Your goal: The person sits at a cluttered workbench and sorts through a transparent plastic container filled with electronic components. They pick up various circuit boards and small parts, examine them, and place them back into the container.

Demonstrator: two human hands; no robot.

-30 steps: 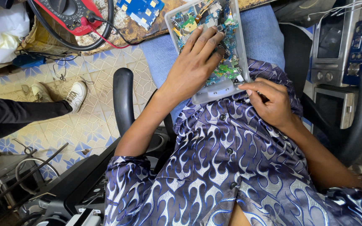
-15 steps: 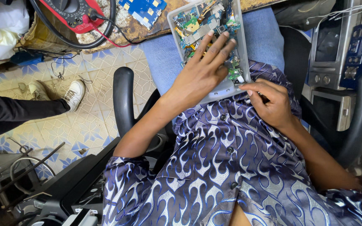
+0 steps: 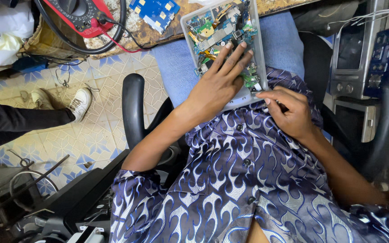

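A clear plastic tray point(image 3: 263, 54) full of small circuit boards point(image 3: 217, 33) rests on the person's lap, its far end reaching the worktop's near edge. The left hand point(image 3: 214, 87) lies flat inside the tray, fingers point(image 3: 237, 58) spread and released over the boards, grasping nothing. The right hand point(image 3: 289, 110) sits at the tray's near right corner, fingers curled; it seems to pinch something small, though the view is too poor to tell what. On the worktop point(image 3: 158, 31), a blue circuit board point(image 3: 154, 9) lies near the edge, left of the tray, and a red multimeter point(image 3: 79, 15) with black leads sits further left. A black chair armrest point(image 3: 133, 108) stands left of the lap.
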